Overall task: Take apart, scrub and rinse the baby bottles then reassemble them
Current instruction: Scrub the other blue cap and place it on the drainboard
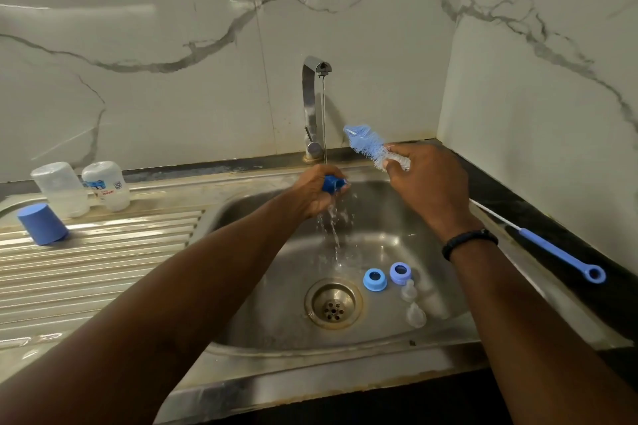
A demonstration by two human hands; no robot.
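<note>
My left hand (316, 191) grips a dark blue bottle cap (332, 183) under the running tap (316, 107); water spills off it into the sink (379, 217). My right hand (426, 183) holds the blue-and-white bottle brush (367, 145) near its bristle head, which points up and left; its blue handle (559, 257) trails over the right counter. Two blue collar rings (375, 279) (400, 272) and two clear teats (409, 290) (416, 314) lie in the basin right of the drain (333, 303). Two clear bottles (62, 188) (107, 185) stand upside down on the drainboard.
A light blue cap (43, 223) lies tipped on the ribbed drainboard (103, 269) at the left. A dark counter strip (552, 217) runs along the right under a marble wall. The marble backsplash stands close behind the tap.
</note>
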